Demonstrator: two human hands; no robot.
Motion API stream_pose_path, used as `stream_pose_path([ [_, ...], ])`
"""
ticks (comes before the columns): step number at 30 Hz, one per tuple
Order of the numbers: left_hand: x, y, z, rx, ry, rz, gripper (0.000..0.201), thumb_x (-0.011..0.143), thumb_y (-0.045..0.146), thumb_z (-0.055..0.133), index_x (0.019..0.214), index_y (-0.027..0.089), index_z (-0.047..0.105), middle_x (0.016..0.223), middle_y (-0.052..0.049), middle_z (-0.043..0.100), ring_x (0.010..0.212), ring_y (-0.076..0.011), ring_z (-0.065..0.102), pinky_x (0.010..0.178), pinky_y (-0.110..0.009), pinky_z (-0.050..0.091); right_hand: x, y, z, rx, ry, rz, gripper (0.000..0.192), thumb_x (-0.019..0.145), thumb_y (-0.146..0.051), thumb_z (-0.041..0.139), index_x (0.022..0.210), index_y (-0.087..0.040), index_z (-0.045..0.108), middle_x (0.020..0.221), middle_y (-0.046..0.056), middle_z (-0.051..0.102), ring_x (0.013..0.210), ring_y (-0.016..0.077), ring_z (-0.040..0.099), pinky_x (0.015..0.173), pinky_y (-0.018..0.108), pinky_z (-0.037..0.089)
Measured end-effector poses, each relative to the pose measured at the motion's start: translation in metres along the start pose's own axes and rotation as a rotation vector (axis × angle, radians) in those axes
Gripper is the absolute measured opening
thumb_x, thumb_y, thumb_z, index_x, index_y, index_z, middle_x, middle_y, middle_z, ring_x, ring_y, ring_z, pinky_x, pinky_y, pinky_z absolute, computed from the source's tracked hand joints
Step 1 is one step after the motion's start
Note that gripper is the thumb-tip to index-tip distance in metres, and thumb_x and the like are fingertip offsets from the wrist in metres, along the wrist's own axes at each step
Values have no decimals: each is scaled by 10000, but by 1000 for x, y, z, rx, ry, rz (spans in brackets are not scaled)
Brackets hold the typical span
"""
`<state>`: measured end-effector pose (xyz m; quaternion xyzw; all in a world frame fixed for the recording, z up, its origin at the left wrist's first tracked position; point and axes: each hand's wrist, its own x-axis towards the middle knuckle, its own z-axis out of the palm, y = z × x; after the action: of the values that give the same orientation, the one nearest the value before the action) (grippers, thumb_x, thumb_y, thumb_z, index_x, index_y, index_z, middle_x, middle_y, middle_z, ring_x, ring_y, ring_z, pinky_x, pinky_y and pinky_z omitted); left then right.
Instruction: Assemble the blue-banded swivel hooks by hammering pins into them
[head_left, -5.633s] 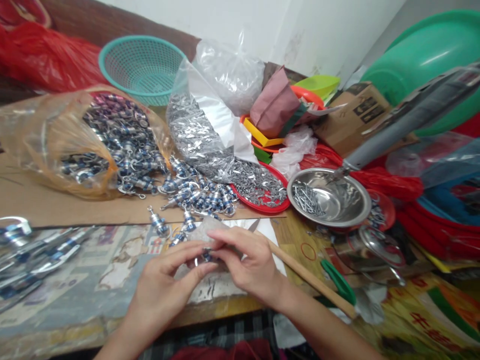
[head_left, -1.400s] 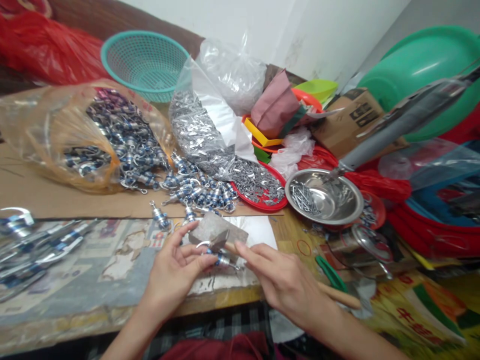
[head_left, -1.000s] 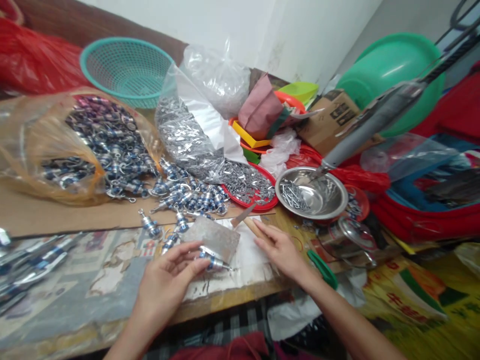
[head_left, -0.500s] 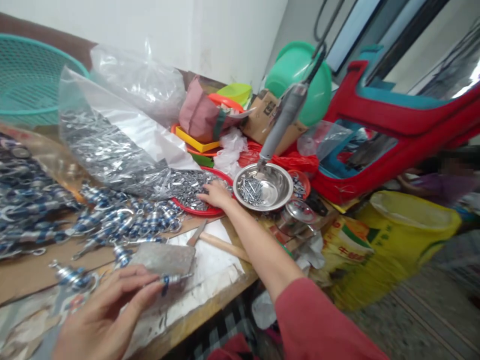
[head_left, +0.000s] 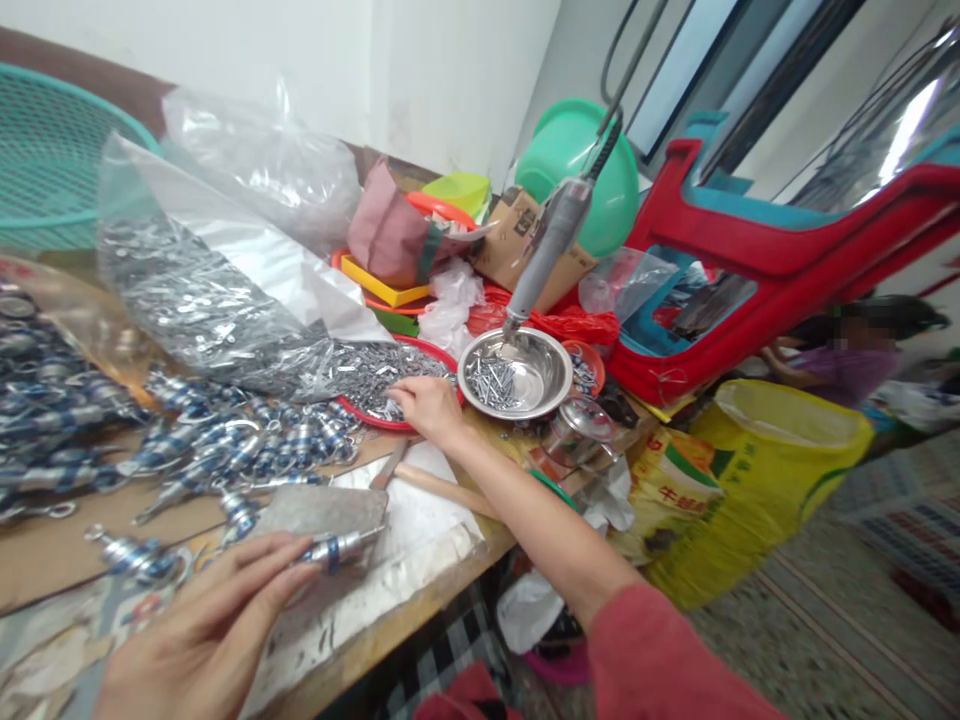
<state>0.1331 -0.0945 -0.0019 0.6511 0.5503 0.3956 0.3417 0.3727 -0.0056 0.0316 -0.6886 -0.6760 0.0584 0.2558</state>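
Observation:
My left hand (head_left: 206,625) pinches a silver metal fitting (head_left: 335,550) with a blue band between thumb and fingers; a thin pin sticks out of its right end. Just behind it lies a flat grey metal block (head_left: 322,510) on white paper. My right hand (head_left: 431,408) is over the front edge of a red tray (head_left: 382,421) heaped with small flat metal pieces (head_left: 375,370). Its thumb and fingertips are pinched together; whatever is between them is too small to make out. Many similar blue-banded fittings (head_left: 285,435) lie in a pile to the left.
A steel bowl (head_left: 551,375) of metal pins stands right of the tray, with a hanging grey power screwdriver (head_left: 551,235) above it. A hammer (head_left: 442,490) lies on the paper. Stacked red stools (head_left: 750,255), a yellow sack (head_left: 780,490) and another person (head_left: 847,360) are at right.
My right hand has drawn back slightly toward the tray's front edge, its fingers now pinched. My left hand still holds the fitting, now turned slightly upward. The view has shifted a little right.

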Motion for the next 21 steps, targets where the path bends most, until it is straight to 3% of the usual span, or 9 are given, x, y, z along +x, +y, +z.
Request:
stream_pose_path([
  [3,-4,0,1,-8,-81,-69,251,703,505,548,742,333,727,984,17,709,1074,-303,559,1037,-479,288,-35,-28,3,256,-65,-98,197,801,-321,578,909,-196,686,861,-5,707,753,107,640,681,188,476],
  [6,-7,11,3,26,19,-153,309,646,529,602,808,293,720,946,-17,722,1015,-311,596,984,-471,368,-71,-50,1,439,-155,-255,78,740,-204,646,787,-187,706,755,-6,709,691,108,643,651,182,480],
  [9,-11,27,6,53,101,-92,383,623,471,656,955,281,685,818,-10,741,842,-287,664,878,-424,460,-93,-59,-8,327,-139,-401,147,762,-87,576,790,-171,694,766,12,700,733,125,626,693,207,463],
  [14,-17,36,12,-65,201,111,268,633,344,698,899,318,703,767,33,744,679,-206,681,746,-299,516,-102,-60,-26,189,-118,-534,186,814,-80,476,848,-170,634,797,26,652,750,138,586,681,225,448],
  [21,-14,32,10,-72,157,214,260,622,226,713,868,307,723,799,6,754,700,-207,690,723,-285,535,-111,-61,-33,92,-211,-584,266,817,-34,384,927,-164,588,863,54,617,818,157,574,697,232,463],
])
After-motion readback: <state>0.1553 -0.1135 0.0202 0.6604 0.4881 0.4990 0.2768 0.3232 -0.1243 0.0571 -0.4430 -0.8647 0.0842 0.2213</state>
